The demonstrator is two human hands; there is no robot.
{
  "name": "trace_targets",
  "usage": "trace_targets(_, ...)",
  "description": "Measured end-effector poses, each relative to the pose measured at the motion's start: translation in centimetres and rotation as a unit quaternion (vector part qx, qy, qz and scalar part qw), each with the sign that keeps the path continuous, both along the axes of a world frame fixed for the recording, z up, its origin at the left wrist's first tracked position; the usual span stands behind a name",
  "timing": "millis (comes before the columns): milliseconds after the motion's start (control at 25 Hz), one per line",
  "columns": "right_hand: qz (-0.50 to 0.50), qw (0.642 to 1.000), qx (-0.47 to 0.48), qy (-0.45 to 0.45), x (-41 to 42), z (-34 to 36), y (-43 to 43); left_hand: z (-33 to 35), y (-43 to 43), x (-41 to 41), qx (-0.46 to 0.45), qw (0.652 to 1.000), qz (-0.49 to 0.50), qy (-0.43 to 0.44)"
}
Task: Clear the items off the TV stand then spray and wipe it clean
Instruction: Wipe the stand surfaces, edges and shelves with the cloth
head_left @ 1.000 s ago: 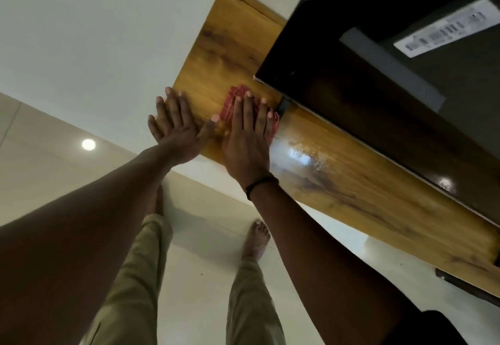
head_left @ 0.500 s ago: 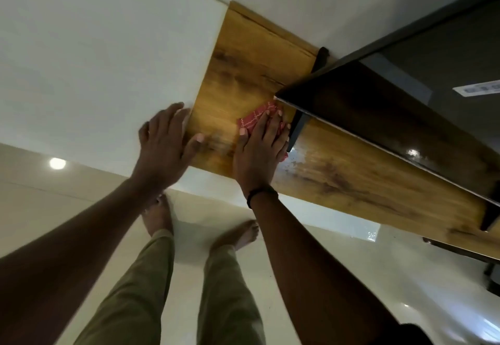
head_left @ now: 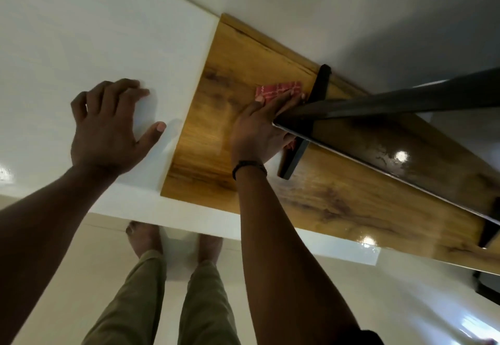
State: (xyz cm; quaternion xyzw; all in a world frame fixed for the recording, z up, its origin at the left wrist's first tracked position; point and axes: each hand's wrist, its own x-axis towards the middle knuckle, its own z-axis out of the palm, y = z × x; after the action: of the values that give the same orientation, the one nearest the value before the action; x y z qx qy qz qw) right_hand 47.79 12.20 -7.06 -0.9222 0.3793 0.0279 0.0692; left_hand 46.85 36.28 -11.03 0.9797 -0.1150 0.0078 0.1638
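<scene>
Right hand (head_left: 257,133) flat, pressing red checked cloth (head_left: 278,91) on TV stand (head_left: 216,117); top looks cleared, wiping probably unfinished; left hand (head_left: 105,131) empty, relaxed.

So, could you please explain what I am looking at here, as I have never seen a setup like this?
There is no machine here: a person wears one camera on the head, so the single picture looks down along both arms. The right hand presses a red checked cloth flat onto the wooden TV stand, its fingers reaching beside the black foot of the TV. The left hand is spread over the white surface beside the stand, holding nothing. Below are the person's trousers and bare feet.
</scene>
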Motion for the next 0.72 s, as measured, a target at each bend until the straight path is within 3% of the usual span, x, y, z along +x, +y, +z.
trace_targets(120, -0.032, 0.999, -0.014, -0.018, 1.9, -0.3, 0.1, 0.3, -0.1, 0.1, 0.0, 1.0, 0.005, 0.02)
trace_targets(240, -0.069, 0.996, 0.043, -0.036, 6.5, -0.5, -0.9, 0.0, -0.2, 0.0, 0.011, 1.0, 0.007, 0.023)
trace_targets(400, -0.119, 0.993, 0.002, 0.003, 10.1, -0.5, -0.9, -0.2, -0.2, 0.1, 0.02, 1.0, 0.012, 0.016)
trace_targets(480, -0.074, 0.997, 0.015, 0.019, 10.0, -0.2, 0.8, -0.2, -0.3, 0.1, 0.024, 1.0, 0.01, 0.013)
trace_targets(640, 0.125, 0.991, 0.015, 0.038, 9.0, 0.3, 5.9, -0.2, -0.2, 0.2, 0.022, 1.0, 0.013, 0.013)
trace_targets(720, 0.164, 0.985, 0.011, 0.044, 8.9, 0.2, 5.9, -0.4, -0.2, 0.2, 0.022, 0.999, 0.016, 0.019)
